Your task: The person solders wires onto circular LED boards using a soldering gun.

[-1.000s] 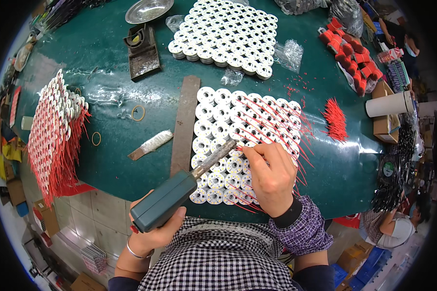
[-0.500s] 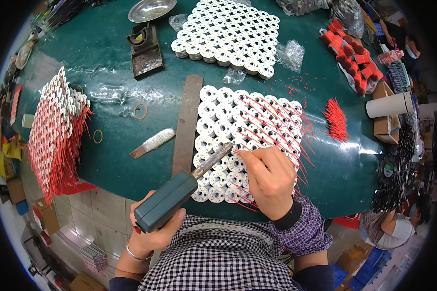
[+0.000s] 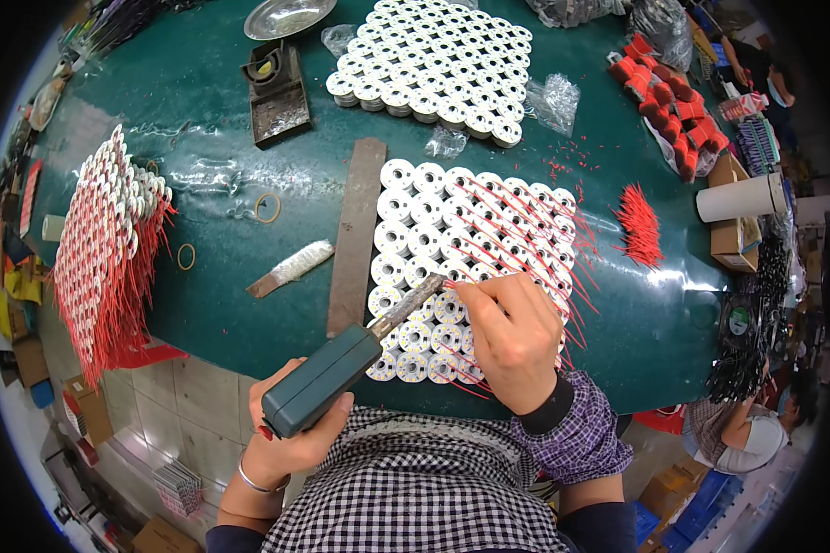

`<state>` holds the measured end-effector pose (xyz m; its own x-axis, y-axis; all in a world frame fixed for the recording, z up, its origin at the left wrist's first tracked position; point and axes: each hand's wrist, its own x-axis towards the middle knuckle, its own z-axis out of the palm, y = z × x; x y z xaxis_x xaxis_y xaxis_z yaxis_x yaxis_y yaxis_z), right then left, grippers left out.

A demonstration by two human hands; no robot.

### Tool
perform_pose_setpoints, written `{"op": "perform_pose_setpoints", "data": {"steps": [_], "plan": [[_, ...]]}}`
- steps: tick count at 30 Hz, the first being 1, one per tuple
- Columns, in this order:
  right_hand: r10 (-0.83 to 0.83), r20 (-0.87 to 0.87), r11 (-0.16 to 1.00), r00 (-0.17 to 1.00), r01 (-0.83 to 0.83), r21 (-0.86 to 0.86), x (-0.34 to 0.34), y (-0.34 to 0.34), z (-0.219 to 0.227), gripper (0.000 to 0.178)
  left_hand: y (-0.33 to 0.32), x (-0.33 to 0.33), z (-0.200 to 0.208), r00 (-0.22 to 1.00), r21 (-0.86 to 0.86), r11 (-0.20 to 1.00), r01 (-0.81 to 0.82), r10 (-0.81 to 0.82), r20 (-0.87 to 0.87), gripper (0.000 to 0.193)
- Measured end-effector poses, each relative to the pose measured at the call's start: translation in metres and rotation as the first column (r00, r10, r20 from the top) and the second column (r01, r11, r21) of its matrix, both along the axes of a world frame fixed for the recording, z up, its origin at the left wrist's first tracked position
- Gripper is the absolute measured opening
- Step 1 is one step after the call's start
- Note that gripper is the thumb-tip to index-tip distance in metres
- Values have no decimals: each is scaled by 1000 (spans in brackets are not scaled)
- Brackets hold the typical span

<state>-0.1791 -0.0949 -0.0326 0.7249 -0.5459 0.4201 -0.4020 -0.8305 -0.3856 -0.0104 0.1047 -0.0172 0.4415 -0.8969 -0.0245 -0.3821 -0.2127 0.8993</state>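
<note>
Soldering iron and red wire meet over a block of white discs

The left hand (image 3: 295, 450) is wrapped around the green handle of a soldering iron (image 3: 323, 382), its fingers closed and its thumb along the near side. The iron's metal rod slants up and away to the right, over the block of white discs (image 3: 439, 309). The right hand (image 3: 516, 346) is held over the same block, thumb and forefinger pinched together on the end of a red wire (image 3: 450, 285), just beside the iron's tip. Whether the tip touches the disc below cannot be told.

The block lies flat on the green table (image 3: 226, 323), right in front of the person. Loose red wires trail over its right side and past its edge; the near rows show small yellow dots. A flat brown bar (image 3: 355, 240) lies along the left side of the block, with a wrapped blade (image 3: 295, 267) and a rubber band (image 3: 267, 208) farther left. To the right is a heap of cut red wire (image 3: 638, 226). Beyond sits a second block of discs (image 3: 433, 57), and at the far left a stack of wired discs (image 3: 101, 258). Red spools (image 3: 673, 101) lie at the far right.
</note>
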Motion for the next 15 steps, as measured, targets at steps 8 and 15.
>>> {"op": "perform_pose_setpoints", "data": {"steps": [8, 15], "plan": [[-19, 22, 1000, 1000, 19, 10, -1, 3, -1, 22, 25, -3, -8, 976, -5, 993, -115, 112, -188, 26], [-17, 37, 1000, 999, 17, 12, -13, 13, 10, 24, 15, -8, 2, 976, 8, 988, -152, 152, -154, 24]]}}
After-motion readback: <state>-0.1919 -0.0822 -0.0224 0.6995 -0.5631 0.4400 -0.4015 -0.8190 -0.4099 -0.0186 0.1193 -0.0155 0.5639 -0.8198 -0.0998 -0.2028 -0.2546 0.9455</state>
